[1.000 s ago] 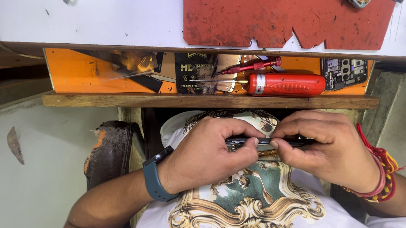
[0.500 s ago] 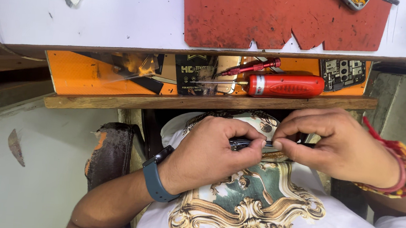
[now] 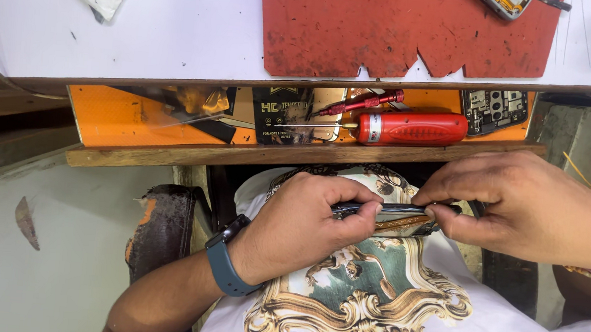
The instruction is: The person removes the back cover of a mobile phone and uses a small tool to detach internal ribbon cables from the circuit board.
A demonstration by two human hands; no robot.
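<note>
Thin dark phone [image 3: 384, 209] is pinched edge-on | left hand [image 3: 305, 224] closed on one end | right hand [image 3: 520, 207] closed on the other | held over lap

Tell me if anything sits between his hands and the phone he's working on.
Nothing visible does. The left hand and right hand both grip the thin dark phone edge-on, fingers directly on it, above the lap. The red screwdriver lies apart in the drawer.
</note>
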